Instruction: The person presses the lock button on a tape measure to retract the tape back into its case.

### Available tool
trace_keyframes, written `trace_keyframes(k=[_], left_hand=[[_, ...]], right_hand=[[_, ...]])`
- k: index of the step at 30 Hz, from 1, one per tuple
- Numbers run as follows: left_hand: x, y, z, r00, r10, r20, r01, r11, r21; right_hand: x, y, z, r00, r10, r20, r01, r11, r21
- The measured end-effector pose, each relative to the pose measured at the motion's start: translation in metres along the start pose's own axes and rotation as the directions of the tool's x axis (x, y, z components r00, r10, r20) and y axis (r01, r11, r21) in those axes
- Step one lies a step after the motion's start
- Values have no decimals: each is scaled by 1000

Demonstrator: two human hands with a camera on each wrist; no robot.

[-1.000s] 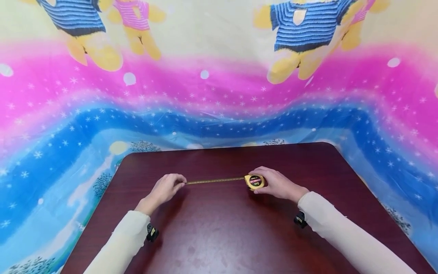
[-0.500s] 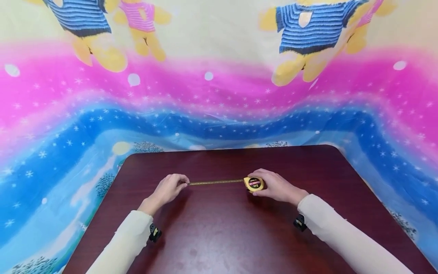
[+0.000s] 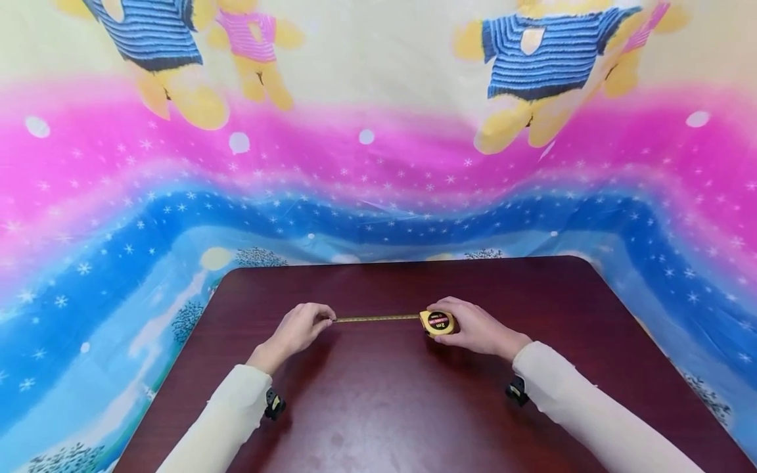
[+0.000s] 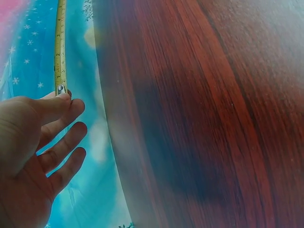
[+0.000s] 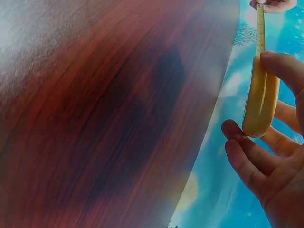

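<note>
Above the far half of the table, my right hand (image 3: 476, 326) grips a yellow tape measure (image 3: 437, 322) with a round dark label reading 2m. Its yellow blade (image 3: 378, 318) stretches out to the left, nearly level. My left hand (image 3: 300, 328) pinches the blade's end between thumb and forefinger. Close up in the left wrist view, the metal end hook (image 4: 61, 89) shows at the thumb tip, while the other fingers lie loosely apart. In the right wrist view, the tape case (image 5: 261, 97) sits edge-on between thumb and fingers, with the blade leaving its top.
A dark red wooden table (image 3: 378, 407) lies under both hands, its far corners rounded. Behind it hangs a cloth backdrop (image 3: 367, 171) with bears, snowflakes and pink and blue bands. Small black cameras sit at the left cuff (image 3: 274, 403) and right cuff (image 3: 517, 390).
My left hand has moved right, towards the tape case, and the stretch of blade between the hands is shorter. The right hand keeps its grip and stays nearly in place. The head view has shifted slightly.
</note>
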State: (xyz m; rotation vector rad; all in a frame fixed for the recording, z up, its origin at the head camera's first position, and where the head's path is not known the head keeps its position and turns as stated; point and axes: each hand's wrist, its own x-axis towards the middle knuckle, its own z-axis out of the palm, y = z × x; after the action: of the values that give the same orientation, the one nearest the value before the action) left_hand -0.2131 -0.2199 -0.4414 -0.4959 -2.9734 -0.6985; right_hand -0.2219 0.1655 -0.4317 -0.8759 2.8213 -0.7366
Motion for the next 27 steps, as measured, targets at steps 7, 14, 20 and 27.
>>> trace_keyframes(k=[7,14,20,27], left_hand=[[-1,1,3,1000,-17,-14,17,1000,1],[-2,4,5,1000,-14,-10,14,1000,-15],[-2,5,11,1000,3,-12,-3,1000,0],[-3,4,13,1000,4,-6,-4,1000,18]], right_hand=[[0,-2,4,1000,1,-4,-1,1000,18],[-1,-3,6,1000,10,-11,-10,1000,16],[-1,-4,8,1000,2,2,-2,1000,8],[1,-6,8,1000,-6,3,6,1000,6]])
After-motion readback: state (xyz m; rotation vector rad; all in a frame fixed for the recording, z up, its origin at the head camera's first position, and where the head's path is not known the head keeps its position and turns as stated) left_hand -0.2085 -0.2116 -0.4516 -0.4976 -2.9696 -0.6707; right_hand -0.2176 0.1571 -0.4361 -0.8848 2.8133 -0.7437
